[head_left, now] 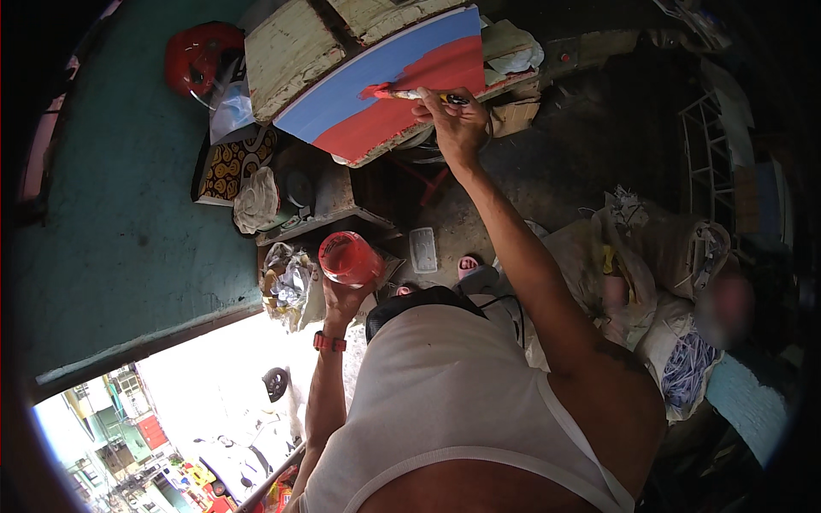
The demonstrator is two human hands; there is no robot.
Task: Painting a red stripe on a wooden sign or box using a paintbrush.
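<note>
My right hand (457, 124) grips the handle of a paintbrush (406, 94). Its red-loaded bristles touch a flat board (342, 90) where a blue area meets a red one. Blue covers the board's far left part, and red runs along the near and right side with an uneven border. Lower down, my left hand (346, 299) is wrapped around a clear container of red paint (349, 258), held up in front of my body. Red coats the container's inside. The board rests on a worn, pale wooden surface (291, 60).
A red helmet (201, 64) hangs by the green wall (128, 205) at left. Below the board are a patterned box (235, 167) and a crumpled cloth (256, 201). A clear plastic tray (423, 250) lies on the floor near my feet. Stuffed sacks (633, 248) crowd the right.
</note>
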